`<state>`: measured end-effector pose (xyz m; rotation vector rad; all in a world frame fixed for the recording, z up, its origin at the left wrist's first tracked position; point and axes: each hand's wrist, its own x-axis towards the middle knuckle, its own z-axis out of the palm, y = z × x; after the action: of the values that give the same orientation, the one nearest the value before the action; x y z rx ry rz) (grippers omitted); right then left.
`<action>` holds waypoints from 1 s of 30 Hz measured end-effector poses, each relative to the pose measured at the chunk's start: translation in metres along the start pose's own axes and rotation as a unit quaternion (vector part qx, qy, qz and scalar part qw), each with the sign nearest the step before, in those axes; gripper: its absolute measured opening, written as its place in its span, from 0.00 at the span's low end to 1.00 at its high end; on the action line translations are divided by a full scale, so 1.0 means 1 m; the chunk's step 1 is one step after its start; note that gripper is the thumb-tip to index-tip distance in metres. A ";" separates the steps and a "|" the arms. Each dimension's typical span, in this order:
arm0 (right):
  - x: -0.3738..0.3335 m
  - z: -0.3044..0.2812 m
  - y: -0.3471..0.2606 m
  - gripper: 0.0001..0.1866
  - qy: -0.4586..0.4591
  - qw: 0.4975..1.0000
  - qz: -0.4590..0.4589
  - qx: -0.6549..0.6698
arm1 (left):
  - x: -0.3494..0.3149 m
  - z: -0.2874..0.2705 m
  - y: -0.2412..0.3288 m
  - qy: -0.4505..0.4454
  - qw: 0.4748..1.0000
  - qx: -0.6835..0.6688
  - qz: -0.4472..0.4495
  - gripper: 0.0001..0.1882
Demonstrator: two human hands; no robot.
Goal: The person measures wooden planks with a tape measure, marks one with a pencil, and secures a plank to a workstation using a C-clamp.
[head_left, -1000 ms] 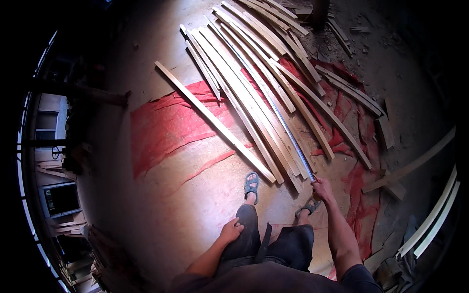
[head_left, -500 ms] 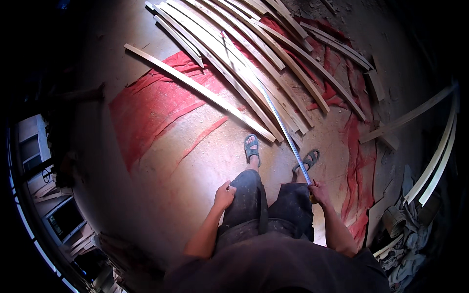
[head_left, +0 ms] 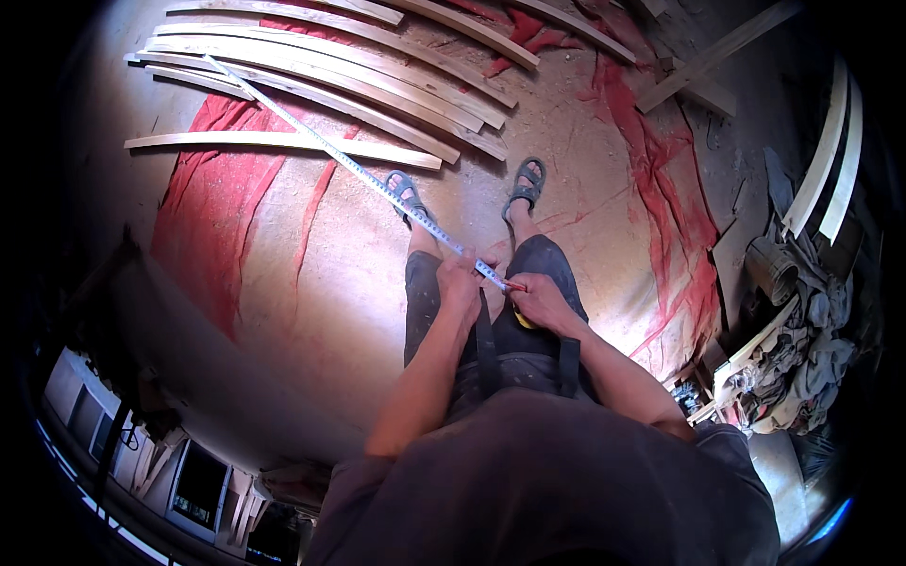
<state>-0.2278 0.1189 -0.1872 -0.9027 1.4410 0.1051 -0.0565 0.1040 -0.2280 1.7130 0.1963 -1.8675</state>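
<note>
Right hand (head_left: 544,300): fingers clamped round the case (head_left: 526,322).
Left hand (head_left: 459,286): fingers closed on the tape (head_left: 342,158), near the case.
Tape: goes from the hands, over the left foot (head_left: 400,185), to the wood (head_left: 283,140).
Tape out: a long bit, it seems; not yet wound in.
Wood: strips on the floor and red cloth (head_left: 212,208).

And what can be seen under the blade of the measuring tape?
From this view, the blade passes over wooden strips, the red sheet and the left sandal. What lies directly beneath it is covered.
</note>
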 end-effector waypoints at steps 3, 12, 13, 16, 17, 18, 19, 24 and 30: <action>-0.032 -0.036 0.048 0.10 0.020 0.994 -0.102 -0.047 | 0.002 0.015 -0.006 0.013 0.999 -0.035 0.027 0.14; -0.191 -0.143 0.241 0.05 0.135 0.974 0.000 -0.180 | 0.074 -0.021 0.073 0.046 0.995 -0.056 0.071 0.18; -0.197 -0.145 0.247 0.04 0.116 0.972 0.008 -0.205 | 0.080 -0.024 0.080 0.033 0.996 -0.045 0.075 0.18; -0.190 -0.122 0.236 0.02 0.179 0.963 -0.011 -0.199 | 0.092 -0.023 0.103 0.024 0.995 -0.044 0.081 0.17; -0.184 -0.112 0.231 0.02 0.184 0.967 -0.014 -0.175 | 0.097 -0.023 0.117 0.015 0.995 -0.040 0.085 0.17; -0.177 -0.102 0.224 0.02 0.193 0.965 -0.006 -0.177 | 0.102 -0.025 0.127 0.023 0.995 -0.068 0.074 0.17; -0.169 -0.095 0.214 0.03 0.196 0.963 -0.009 -0.187 | 0.108 -0.027 0.138 0.037 0.994 -0.064 0.082 0.16; -0.113 -0.057 0.164 0.05 0.229 0.960 -0.024 -0.161 | 0.127 -0.047 0.208 0.009 0.991 -0.107 0.074 0.19; 0.009 -0.027 0.057 0.05 0.227 0.953 -0.115 -0.166 | 0.128 -0.075 0.265 -0.070 0.977 -0.150 0.131 0.21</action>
<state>-0.2803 0.1374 -0.2184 -1.4342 1.7574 -0.0421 0.1431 -0.1164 -0.2879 1.3296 0.1760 -1.6611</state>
